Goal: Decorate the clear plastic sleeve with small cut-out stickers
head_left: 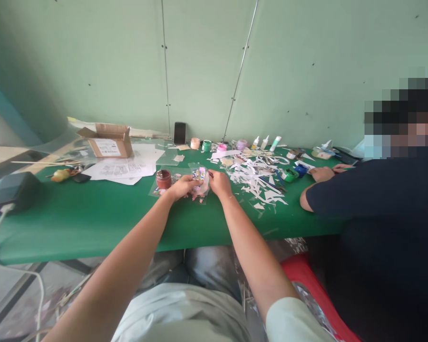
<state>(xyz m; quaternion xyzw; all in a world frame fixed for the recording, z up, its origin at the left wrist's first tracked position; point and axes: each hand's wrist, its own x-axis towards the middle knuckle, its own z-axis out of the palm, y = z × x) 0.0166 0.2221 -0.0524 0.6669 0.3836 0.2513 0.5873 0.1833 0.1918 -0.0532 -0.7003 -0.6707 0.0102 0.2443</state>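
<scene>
My left hand is closed on the near left edge of a small piece of clear plastic with a colourful print, held just above the green table. Right beside it, my right hand is closed, with its fingertips at the plastic's right edge. A thin dark tip shows at those fingers, too small to name. Below the plastic, pinkish scraps lie on a clear sheet. A jar of reddish-brown paint stands open just left of my left hand.
White paper scraps cover the green table on the right. Paint jars, glue bottles and a phone stand along the wall. A cardboard box, printed sheets and a power adapter sit left. A co-worker works at right.
</scene>
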